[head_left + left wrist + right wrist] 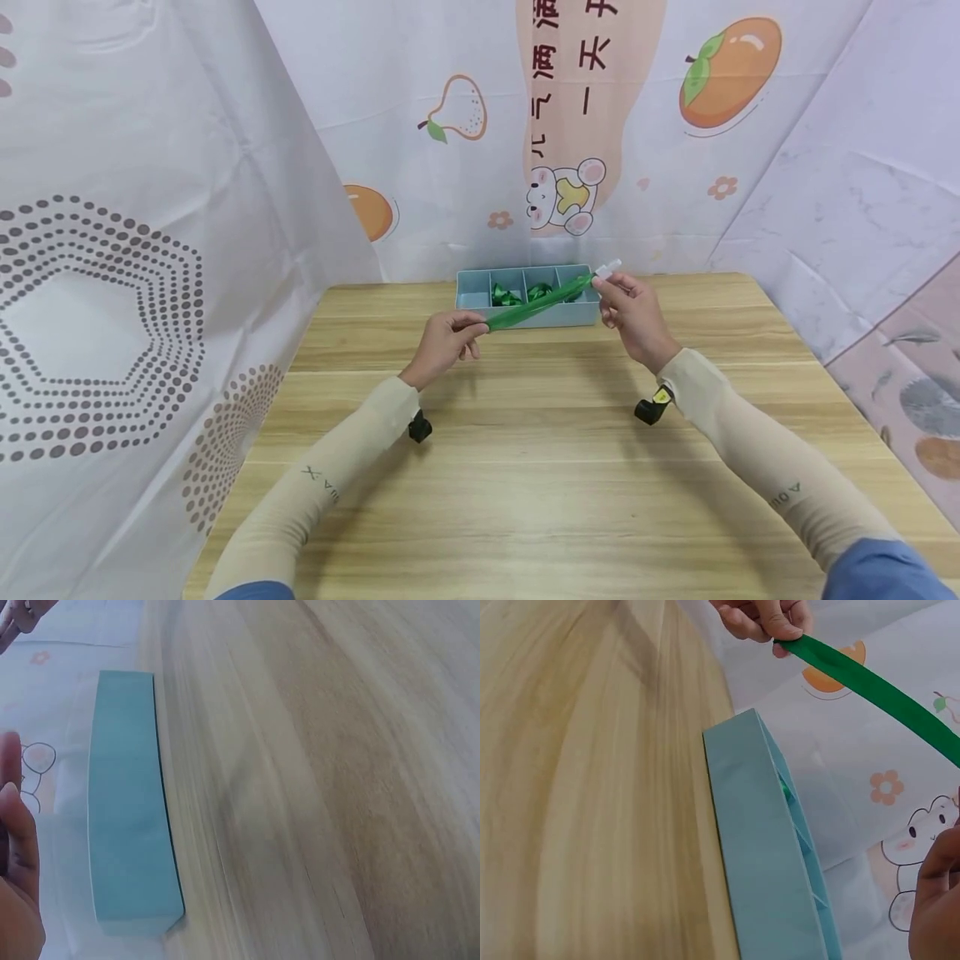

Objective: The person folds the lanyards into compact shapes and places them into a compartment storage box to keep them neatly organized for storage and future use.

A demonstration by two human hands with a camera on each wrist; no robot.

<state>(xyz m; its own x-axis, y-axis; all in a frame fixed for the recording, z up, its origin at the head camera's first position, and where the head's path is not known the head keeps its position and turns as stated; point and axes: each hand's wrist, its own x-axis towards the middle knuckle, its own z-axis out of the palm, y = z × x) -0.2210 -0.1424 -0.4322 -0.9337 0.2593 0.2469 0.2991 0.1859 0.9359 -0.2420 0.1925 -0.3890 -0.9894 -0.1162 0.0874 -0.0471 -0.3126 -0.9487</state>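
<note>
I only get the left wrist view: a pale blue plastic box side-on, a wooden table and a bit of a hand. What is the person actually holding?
Observer: A flat green ribbon strip, stretched between both hands above the table.
Operator: Which hand has which end?
Observer: The left hand pinches the lower end; the right hand pinches the higher end, where a small clear piece sticks out past the fingers.
Operator: Is my blue box empty?
Observer: No. The head view shows the pale blue plastic box is split into compartments, and two middle ones hold shiny green bits.
Operator: Does the ribbon touch the box?
Observer: It passes across the box in the head view; contact I cannot tell.
</note>
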